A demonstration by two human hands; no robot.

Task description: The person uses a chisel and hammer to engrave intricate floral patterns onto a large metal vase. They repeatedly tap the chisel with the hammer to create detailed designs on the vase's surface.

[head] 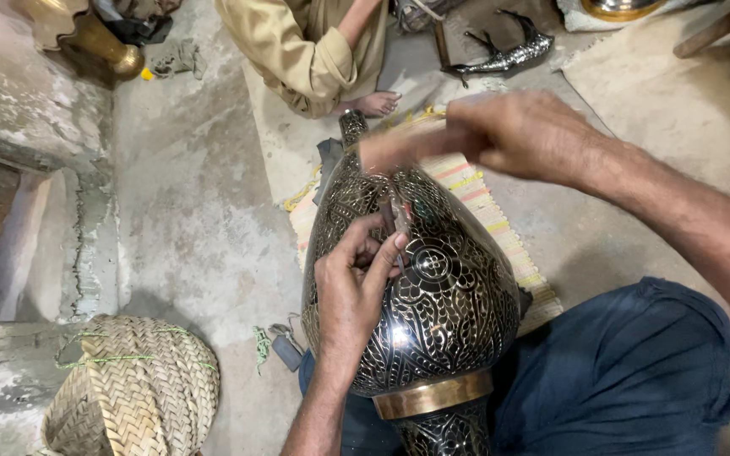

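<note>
I count one large engraved metal vase [433, 312], black with silver scrollwork and a single brass band [434, 395] near its foot. It lies across my lap on the blue trousers [627, 371], long axis running away from me, the narrow neck [353, 127] pointing toward a seated person [314, 46] ahead. My left hand [355, 287] pinches one thin chisel-like tool [392, 221] against the vase's shoulder. My right hand [500, 131] hovers above the neck, blurred; I cannot tell its grip. One woven basket [141, 388] sits on the floor to my left, one striped mat [487, 211] under the vase.
</note>
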